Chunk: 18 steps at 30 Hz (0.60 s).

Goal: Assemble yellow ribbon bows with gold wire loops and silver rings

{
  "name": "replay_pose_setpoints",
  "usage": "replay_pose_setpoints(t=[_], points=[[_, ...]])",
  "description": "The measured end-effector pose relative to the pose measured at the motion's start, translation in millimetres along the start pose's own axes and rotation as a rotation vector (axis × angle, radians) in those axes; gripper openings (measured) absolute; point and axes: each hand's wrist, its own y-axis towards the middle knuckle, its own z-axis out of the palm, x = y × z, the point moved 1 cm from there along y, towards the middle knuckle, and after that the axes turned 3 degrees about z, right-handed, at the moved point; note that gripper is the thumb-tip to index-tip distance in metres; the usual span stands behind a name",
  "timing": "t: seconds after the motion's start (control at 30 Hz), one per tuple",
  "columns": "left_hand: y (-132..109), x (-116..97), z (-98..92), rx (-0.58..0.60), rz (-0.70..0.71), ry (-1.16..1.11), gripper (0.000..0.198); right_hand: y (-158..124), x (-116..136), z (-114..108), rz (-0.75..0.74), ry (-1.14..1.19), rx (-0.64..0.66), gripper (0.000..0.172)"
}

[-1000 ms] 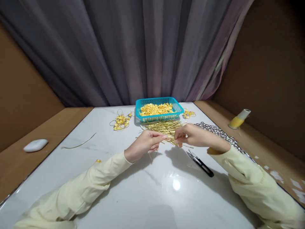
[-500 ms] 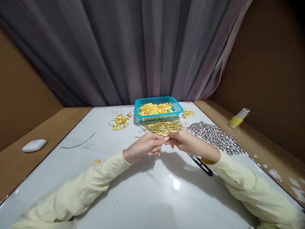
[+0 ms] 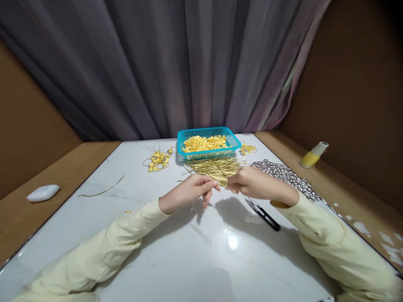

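Observation:
Both my hands are raised over the middle of the white table, a small gap between their fingertips. My left hand [image 3: 199, 188] pinches with thumb and index finger, and a bit of thin cord [image 3: 194, 206] curves out below it. The fingers of my right hand [image 3: 247, 182] are pressed together too; what they grip is hidden or too thin to make out. Just behind both hands lies a pile of gold twist cords [image 3: 214, 167]. Black thread snips [image 3: 264, 216] rest below my right wrist, blades toward my hands.
A blue basket [image 3: 234, 149] of yellow ribbon bows stands at the back. Finished-looking bow loops lie left [image 3: 159, 160] and right [image 3: 247, 149] of it. Silver beads [image 3: 283, 176] spread on the right, near a yellow thread spool [image 3: 311, 157]. A single cord [image 3: 103, 191] and a white oval object [image 3: 43, 193] are left.
My hands, touching before, have come apart; the right has moved to the right and the left slightly left. More of the snips now shows.

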Motion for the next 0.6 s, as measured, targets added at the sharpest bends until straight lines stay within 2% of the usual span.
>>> replay_pose_setpoints(t=[0.1, 0.23, 0.37, 0.5, 0.6], points=[[0.5, -2.5, 2.7, 0.028, 0.051, -0.005, 0.028, -0.6, 5.4, 1.2, -0.018, -0.018, 0.000, 0.021], [0.6, 1.3, 6.2, 0.046, -0.033, 0.011, 0.022, -1.4, 10.1, 3.4, -0.028, -0.074, 0.002, 0.018], [0.4, 4.3, 4.5, 0.040, -0.043, 0.003, 0.019, -2.3, 8.9, 3.2, -0.035, -0.090, 0.015, 0.020], [-0.3, 1.5, 3.6, 0.108, -0.080, -0.131, 0.018, -2.3, 8.7, 2.0, -0.015, -0.088, 0.013, 0.021], [0.3, -0.5, 4.5, 0.095, -0.078, -0.294, 0.021, -1.9, 11.6, 1.8, 0.001, -0.050, 0.022, 0.020]])
